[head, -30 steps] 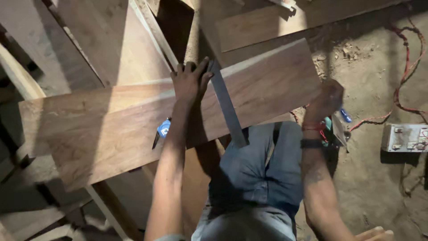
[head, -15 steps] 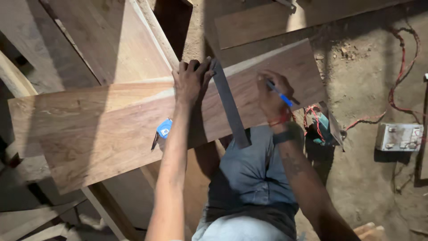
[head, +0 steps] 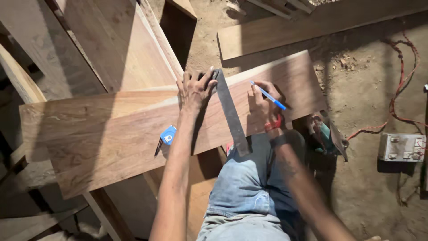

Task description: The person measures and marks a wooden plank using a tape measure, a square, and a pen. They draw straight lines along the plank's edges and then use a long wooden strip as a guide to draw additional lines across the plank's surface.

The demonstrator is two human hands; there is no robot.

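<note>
Place: woodworking site | signs: stacked planks [head: 111,49], dirt floor [head: 365,187], metal square [head: 229,111], red cable [head: 401,89]

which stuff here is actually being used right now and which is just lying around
In use:
- long reddish wooden plank, lying across the lap
- flat grey metal square blade, pressed down by the left hand
- blue pen, in the right hand

Lying about:
- small blue tape measure
- grey metal electrical box
- red cable
- pale wooden board on the dirt floor
</note>
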